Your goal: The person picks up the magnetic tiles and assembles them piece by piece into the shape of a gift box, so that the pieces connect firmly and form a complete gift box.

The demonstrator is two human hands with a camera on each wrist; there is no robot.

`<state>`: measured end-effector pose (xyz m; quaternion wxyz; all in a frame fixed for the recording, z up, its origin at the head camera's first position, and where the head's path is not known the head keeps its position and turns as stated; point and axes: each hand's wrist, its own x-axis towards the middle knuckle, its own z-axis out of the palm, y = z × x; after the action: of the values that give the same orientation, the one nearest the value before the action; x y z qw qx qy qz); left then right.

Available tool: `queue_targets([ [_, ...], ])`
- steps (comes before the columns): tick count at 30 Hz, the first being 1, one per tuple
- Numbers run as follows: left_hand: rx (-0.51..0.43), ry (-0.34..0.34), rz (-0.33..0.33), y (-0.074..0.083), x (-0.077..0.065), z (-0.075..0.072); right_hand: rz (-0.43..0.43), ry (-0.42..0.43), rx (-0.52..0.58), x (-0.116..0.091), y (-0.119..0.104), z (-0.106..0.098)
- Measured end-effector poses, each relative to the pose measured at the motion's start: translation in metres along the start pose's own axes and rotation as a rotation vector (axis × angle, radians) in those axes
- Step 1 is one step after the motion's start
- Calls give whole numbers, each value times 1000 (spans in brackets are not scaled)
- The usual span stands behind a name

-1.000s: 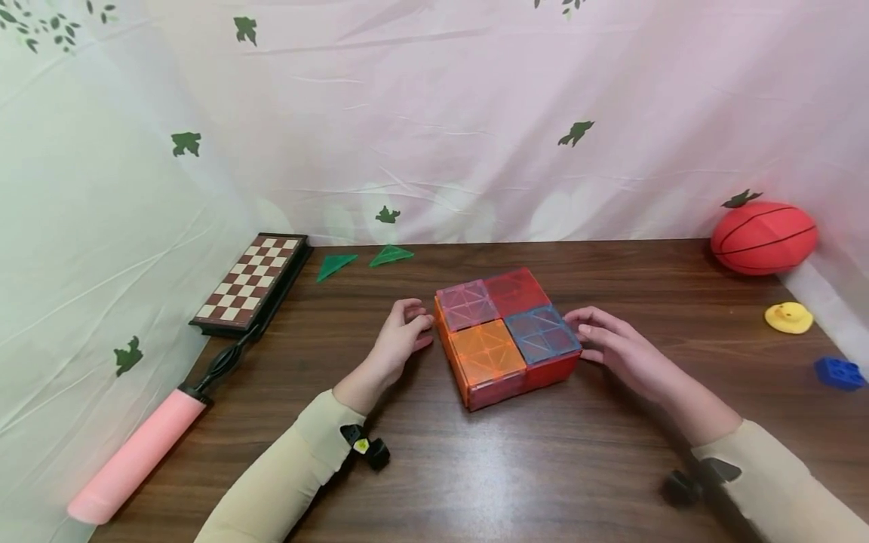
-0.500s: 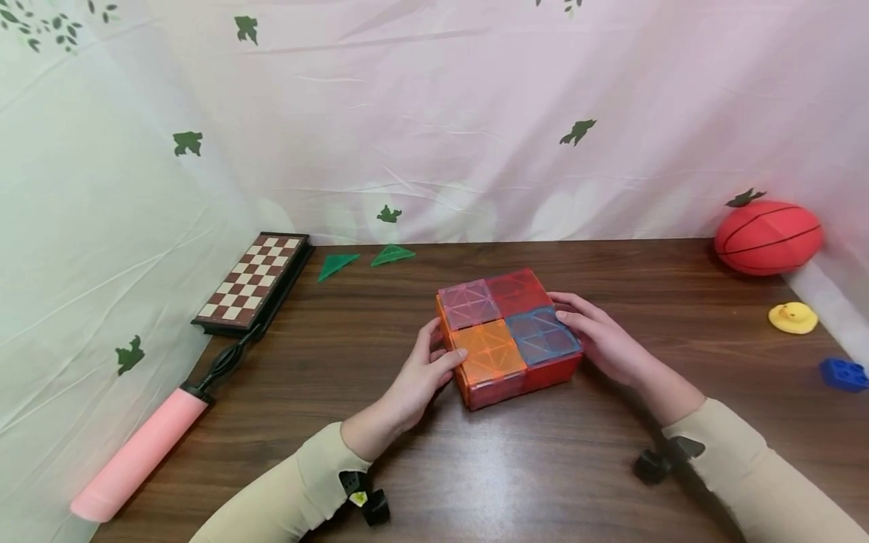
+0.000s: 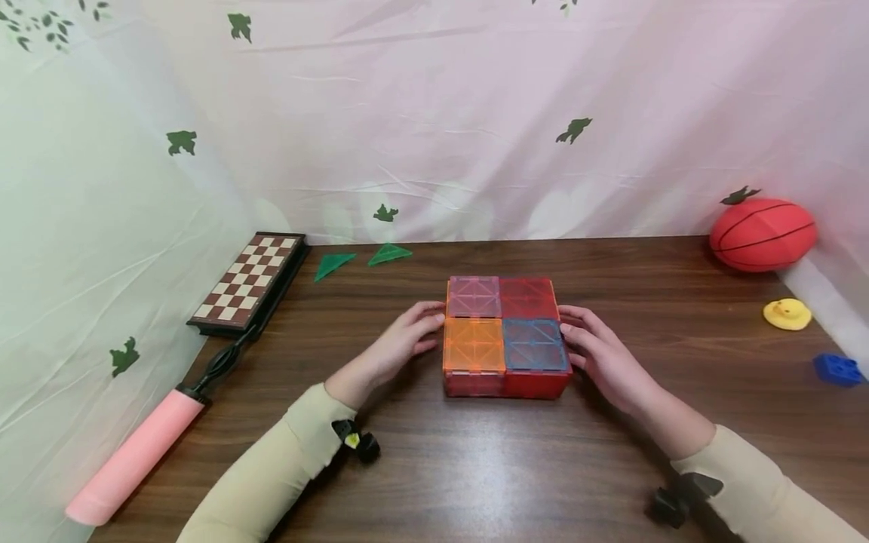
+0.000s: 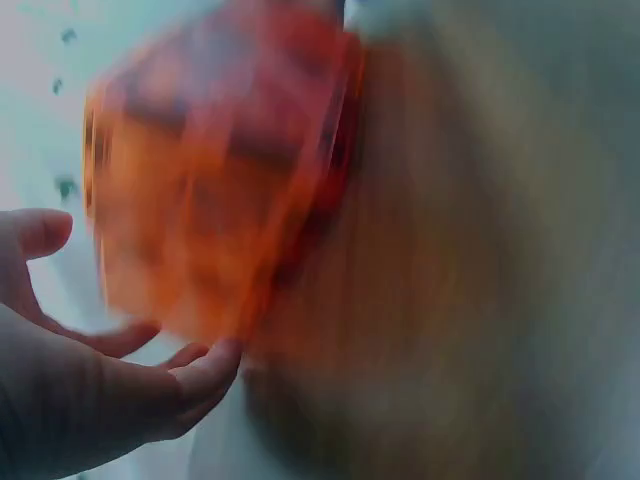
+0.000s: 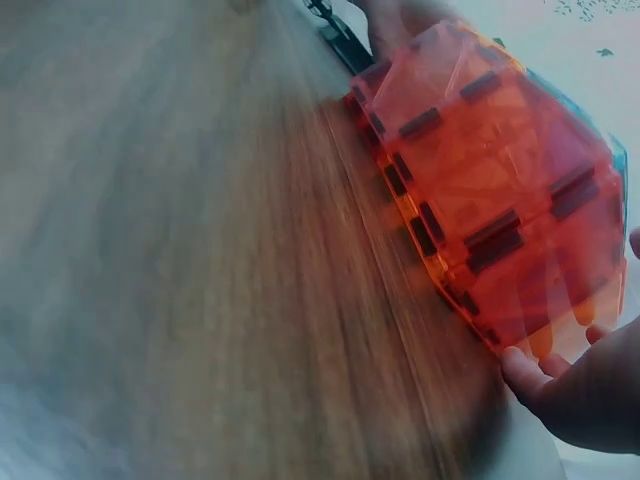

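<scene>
A flat square box of translucent magnetic tiles [image 3: 475, 343] lies on the table. Its top shows pink, red, orange and blue squares, and its front side is red. At its left side is my left hand [image 3: 400, 343], fingers loosely bent and fingertips at the wall; whether they touch is hard to tell. My right hand [image 3: 604, 354] lies along the opposite side, fingertips at the box wall. In the right wrist view, the right hand's fingers [image 5: 525, 370] are against the reddish tile wall. The left wrist view is blurred; there the left hand [image 4: 110, 390] is under the orange side, thumb raised.
Two green triangle tiles [image 3: 390, 254] lie at the back. To the left are a checkered board [image 3: 247, 283] and a pink hand pump [image 3: 139, 456]. On the right are a red ball [image 3: 763, 235], a yellow duck [image 3: 787, 314] and a blue block [image 3: 838, 369]. Fabric walls border the table.
Both hands came in and held the box, and it has turned from a slant to square with the table edge. The left thumb has come off the top, and the fingers have loosened.
</scene>
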<state>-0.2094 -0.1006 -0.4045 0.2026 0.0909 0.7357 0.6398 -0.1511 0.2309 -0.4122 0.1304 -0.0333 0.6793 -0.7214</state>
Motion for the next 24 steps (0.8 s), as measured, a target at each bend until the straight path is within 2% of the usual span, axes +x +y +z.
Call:
queue_targets([
  [3,352,154,56,1,25,-37,-9,4,45,3,1,-4],
  [6,718,321,65,1,51,-86,-8,-9,63,8,2,-9],
  [9,932,417,20,3,69,-133,-20,-29,56,15,3,-12],
  [12,1033,438,-70,4,76,-167,-42,-45,56,27,3,-14],
  [15,1068,393,-131,4,76,-188,-54,-59,62,42,3,-14],
  [20,1117,291,-174,-1,77,-202,-61,-95,31,62,2,-15],
  [24,1152,263,-204,-3,78,-203,-50,-113,-19,71,3,-14],
])
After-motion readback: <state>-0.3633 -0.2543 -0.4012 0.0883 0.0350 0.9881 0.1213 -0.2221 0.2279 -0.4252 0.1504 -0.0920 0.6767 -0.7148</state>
